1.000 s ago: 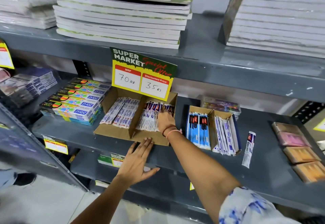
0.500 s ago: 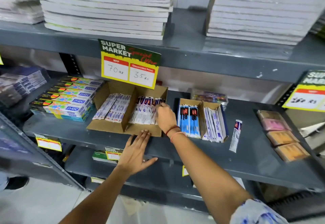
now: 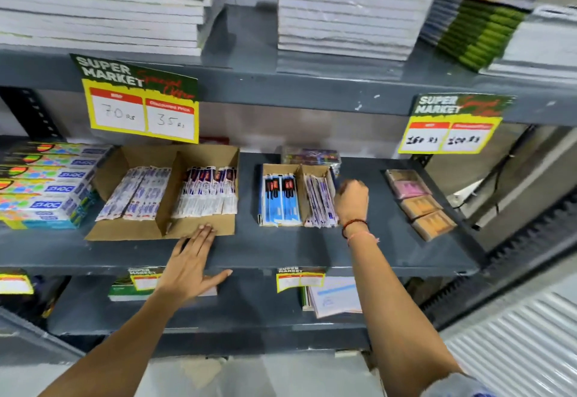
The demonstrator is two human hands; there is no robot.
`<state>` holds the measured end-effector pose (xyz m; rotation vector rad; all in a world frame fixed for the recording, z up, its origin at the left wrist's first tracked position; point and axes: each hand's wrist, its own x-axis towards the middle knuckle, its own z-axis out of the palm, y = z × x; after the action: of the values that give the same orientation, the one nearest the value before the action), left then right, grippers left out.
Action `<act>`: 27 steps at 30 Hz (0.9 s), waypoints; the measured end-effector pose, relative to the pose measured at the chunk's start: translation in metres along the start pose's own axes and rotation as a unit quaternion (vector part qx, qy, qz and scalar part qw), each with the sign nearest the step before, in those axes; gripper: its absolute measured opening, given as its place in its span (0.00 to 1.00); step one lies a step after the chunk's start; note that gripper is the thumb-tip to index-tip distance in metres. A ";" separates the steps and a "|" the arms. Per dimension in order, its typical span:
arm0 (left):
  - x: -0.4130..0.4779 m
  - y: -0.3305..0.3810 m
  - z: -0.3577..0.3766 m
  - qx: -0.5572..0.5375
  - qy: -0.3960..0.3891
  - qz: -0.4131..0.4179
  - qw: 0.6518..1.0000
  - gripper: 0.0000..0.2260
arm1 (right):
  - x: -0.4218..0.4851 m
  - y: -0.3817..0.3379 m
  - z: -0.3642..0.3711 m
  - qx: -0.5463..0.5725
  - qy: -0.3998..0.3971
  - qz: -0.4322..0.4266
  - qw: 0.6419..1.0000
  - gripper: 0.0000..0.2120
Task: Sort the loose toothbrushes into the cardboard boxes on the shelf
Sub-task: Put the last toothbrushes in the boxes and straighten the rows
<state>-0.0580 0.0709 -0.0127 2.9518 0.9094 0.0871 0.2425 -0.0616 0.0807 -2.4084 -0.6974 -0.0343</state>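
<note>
Grey shelf (image 3: 281,250), brown cardboard boxes (image 3: 199,228), yellow/green price tag (image 3: 140,100), blue/white toothbrush pkts (image 3: 281,200).

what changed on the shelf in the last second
The right hand left the large cardboard box and crossed right to the spot beside the small box where a loose toothbrush lay; that toothbrush is no longer visible. The left hand stayed flat on the shelf edge.

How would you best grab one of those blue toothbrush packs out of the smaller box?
Pinch a blue pack by its near end, coming from the front. The packs lie lengthwise in the small cardboard box, close together, with their near ends at the open front edge.
</note>
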 end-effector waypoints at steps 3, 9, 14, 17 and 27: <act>0.001 0.002 0.002 -0.003 0.007 -0.002 1.000 0.49 | -0.003 0.028 -0.001 0.006 -0.012 0.112 0.994 0.11; 0.001 0.004 0.005 0.003 0.008 -0.015 1.000 0.51 | -0.015 0.041 0.009 -0.029 -0.058 0.180 0.982 0.13; 0.002 0.006 0.002 -0.008 0.012 -0.018 1.000 0.52 | -0.016 0.035 0.009 -0.019 -0.054 0.217 0.975 0.15; 0.001 0.006 0.003 -0.004 0.011 -0.020 1.000 0.51 | -0.012 0.035 0.006 0.010 -0.056 0.255 0.965 0.15; -0.002 0.007 0.002 -0.007 0.007 -0.023 1.000 0.49 | -0.012 0.047 0.007 0.140 -0.008 0.280 0.950 0.13</act>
<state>-0.0550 0.0637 -0.0139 2.9202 0.9734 0.1117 0.2544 -0.0941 0.0464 -2.2433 -0.0002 0.2972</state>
